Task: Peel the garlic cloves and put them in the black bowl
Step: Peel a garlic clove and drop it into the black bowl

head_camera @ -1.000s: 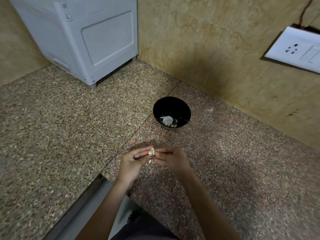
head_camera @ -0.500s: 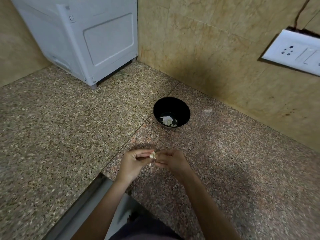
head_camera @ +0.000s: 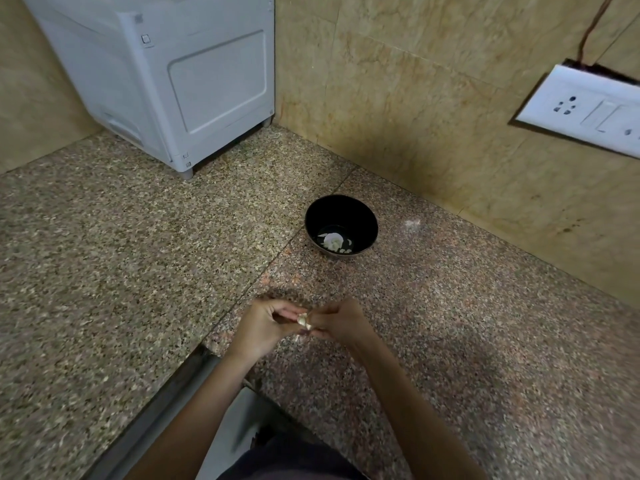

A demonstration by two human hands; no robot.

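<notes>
Since light and slippery, pinch the garlic clove (head_camera: 303,321) by its ends, as now between left hand (head_camera: 265,325) and right hand (head_camera: 338,323), near the black bowl (head_camera: 346,214). Thin skin maybe partly off.

left hand (head_camera: 265,329): bare | right hand (head_camera: 341,323): bare | forearms (head_camera: 398,393): bare | clothing: dark garment (head_camera: 294,460) at lower edge
</notes>
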